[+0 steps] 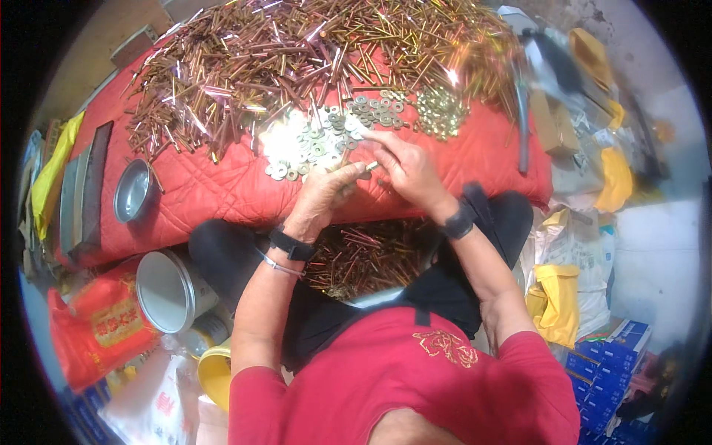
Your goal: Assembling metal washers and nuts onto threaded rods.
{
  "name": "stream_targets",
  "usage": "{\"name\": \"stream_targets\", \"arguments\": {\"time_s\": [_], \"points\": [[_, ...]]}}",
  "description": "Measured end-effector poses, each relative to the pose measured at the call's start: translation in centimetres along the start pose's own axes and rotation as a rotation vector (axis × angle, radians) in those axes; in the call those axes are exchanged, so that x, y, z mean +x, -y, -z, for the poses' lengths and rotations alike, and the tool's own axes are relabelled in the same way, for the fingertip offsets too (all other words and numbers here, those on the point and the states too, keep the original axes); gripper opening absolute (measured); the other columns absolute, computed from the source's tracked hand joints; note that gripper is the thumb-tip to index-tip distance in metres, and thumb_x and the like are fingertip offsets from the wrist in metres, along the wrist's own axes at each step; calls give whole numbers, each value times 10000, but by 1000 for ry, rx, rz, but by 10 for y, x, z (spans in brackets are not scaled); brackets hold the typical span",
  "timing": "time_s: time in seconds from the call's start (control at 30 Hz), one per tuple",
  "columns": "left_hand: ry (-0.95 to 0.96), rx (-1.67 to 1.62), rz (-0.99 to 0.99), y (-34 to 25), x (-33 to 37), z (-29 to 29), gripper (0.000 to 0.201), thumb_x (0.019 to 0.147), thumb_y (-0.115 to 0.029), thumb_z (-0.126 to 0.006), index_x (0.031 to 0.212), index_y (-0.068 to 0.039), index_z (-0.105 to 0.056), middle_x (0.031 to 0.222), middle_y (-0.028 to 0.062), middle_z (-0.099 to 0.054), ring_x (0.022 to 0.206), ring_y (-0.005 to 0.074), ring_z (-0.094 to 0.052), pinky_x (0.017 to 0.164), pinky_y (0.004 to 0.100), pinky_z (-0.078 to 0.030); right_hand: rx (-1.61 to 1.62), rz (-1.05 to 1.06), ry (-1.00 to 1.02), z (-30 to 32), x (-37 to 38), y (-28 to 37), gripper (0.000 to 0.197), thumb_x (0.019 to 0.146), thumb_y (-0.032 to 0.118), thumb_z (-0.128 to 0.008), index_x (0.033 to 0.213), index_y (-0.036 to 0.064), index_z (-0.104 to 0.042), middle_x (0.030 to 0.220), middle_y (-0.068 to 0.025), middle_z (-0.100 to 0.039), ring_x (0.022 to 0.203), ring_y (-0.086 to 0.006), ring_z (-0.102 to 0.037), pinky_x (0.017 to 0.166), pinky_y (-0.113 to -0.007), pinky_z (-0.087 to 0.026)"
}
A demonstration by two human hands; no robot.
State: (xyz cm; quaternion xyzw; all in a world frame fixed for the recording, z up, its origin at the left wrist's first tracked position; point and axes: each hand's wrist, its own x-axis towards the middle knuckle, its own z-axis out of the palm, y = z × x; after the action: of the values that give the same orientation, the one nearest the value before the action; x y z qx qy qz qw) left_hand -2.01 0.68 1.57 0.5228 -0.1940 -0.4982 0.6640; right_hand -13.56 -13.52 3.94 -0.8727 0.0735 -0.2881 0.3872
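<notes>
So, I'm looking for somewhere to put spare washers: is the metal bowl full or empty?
It looks empty: the bowl shows bare, shiny metal inside, with no washers or rods in it.

Lettering (119, 326) on a red bag (78, 343) and a white bag (141, 411), perhaps also on blue boxes (604, 378)
</notes>
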Motion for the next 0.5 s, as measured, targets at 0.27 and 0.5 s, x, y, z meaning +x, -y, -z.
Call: {"name": "stream_targets", "arguments": {"time_s": [0.27,0.5], "points": [[80,-5,75,-2,1,2,187,886,-238,-647,862,-53,-659,583,-79,-447,483,19,-366,437,191,-254,136,-53,39,-1,-3,-11,295,941,176,-544,1202,40,-566,832,-131,-623,695,-226,-603,659,-322,-489],[244,478,-251,-5,-4,4,209,929,-235,-597,878,-35,-631,800,-29,-573,793,66,-507,737,248,-418,-85,-116,-73,12,26,-43,219,918,211,-543,1043,55,-632,872,-161,-625,781,-285,-621,688,-367,-488]]}}
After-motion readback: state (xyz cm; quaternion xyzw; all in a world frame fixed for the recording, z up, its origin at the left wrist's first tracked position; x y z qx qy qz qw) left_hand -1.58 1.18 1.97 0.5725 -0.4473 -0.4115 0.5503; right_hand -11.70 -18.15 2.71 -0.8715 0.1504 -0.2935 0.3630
